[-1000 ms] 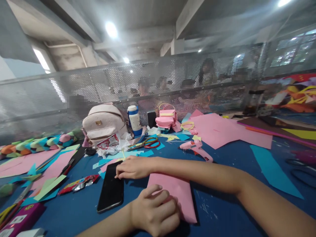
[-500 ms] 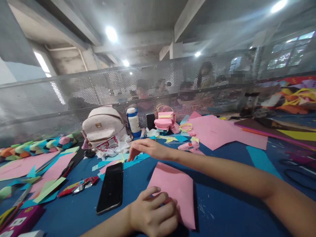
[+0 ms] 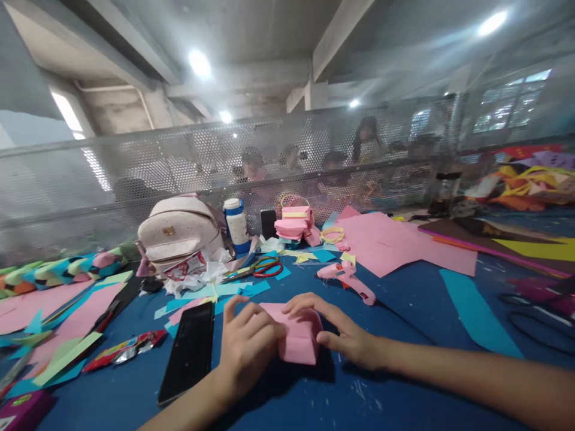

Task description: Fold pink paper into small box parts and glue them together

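Note:
A sheet of pink paper (image 3: 300, 342) on the blue table bends up into a curved fold between my hands. My left hand (image 3: 247, 344) is at its left side, fingers curled onto the paper. From the right, my right hand (image 3: 348, 335) holds the fold, fingertips over its top and thumb against its right edge. Left of my left hand lies a black phone (image 3: 188, 347). Beyond my right hand rests a pink glue gun (image 3: 348, 278) with a dark cord. Red-handled scissors (image 3: 265, 267) lie among blue paper scraps (image 3: 242, 291) past my left hand.
A pale backpack (image 3: 182, 230), a white-and-blue bottle (image 3: 236, 224) and a pink paper piece (image 3: 294, 224) stand along a perforated metal screen (image 3: 202, 161). Large pink sheets (image 3: 390, 239) lie at the right; a red wrapper (image 3: 126, 350) lies at left. People sit beyond the screen.
My right hand has drawn back from the scraps near the backpack to the pink paper. The paper, flat before, is now bent up between both hands. The scissors and whole glue gun show now.

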### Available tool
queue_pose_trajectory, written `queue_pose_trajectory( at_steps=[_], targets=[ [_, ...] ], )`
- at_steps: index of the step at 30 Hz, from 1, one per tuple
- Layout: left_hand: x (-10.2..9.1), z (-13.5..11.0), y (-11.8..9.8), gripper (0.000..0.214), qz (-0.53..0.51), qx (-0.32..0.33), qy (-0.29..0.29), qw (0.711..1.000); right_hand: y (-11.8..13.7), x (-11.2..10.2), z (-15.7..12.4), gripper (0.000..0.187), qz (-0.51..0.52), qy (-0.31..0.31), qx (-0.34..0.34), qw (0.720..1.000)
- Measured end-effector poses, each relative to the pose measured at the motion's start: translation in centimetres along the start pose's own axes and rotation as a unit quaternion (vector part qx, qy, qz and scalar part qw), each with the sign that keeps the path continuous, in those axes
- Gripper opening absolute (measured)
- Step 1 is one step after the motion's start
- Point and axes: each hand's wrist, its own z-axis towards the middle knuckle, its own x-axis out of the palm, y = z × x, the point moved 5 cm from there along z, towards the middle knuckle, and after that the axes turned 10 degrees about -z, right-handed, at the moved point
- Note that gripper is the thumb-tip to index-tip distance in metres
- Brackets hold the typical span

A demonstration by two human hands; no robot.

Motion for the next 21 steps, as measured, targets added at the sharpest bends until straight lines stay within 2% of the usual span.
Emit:
queue_pose_trajectory(
  at_steps=[3, 6, 10, 21],
  targets=[
    [-0.3, 0.5, 1.3, 0.019, -0.006, -0.078, -0.004, 0.997, -1.2, 0.2, -0.7, 0.062, 0.003, -0.04, -0.002, 0.999],
    [-0.5, 0.9, 1.6, 0.018, -0.013, -0.115, 0.013, 0.993, -1.6, 0.3, -0.8, 0.056, -0.025, -0.075, 0.007, 0.997],
    [-0.5, 1.1, 1.2, 0.019, -0.005, -0.118, 0.032, 0.993, -1.1, 0.0, -0.9, 0.042, -0.05, -0.115, 0.011, 0.992],
    [-0.5, 1.3, 1.0, 0.017, -0.013, -0.115, 0.04, 0.992, -0.3, 0.0, -0.8, 0.033, -0.026, -0.145, 0.022, 0.989]
  ],
)
